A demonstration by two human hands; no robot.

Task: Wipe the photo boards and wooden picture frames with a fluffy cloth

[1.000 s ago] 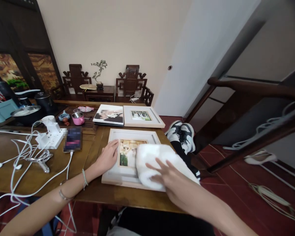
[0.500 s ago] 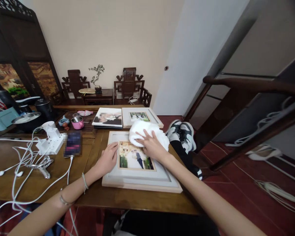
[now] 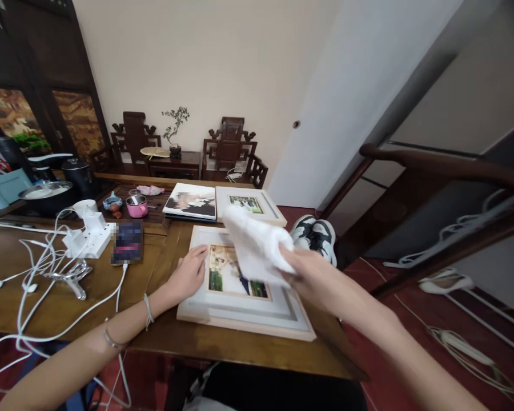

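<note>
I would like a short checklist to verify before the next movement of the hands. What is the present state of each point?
1. Left hand resting on the left side of the front frame: ok.
2. White cloth in the grip of the right hand: ok.
3. Front frame lying on the table: ok.
4. Whole photo visible: not ok, the cloth hides part.
5. Cloth touching the front frame: cannot tell, it is blurred.
6. White cables away from the front frame: ok, they lie to its left.
</note>
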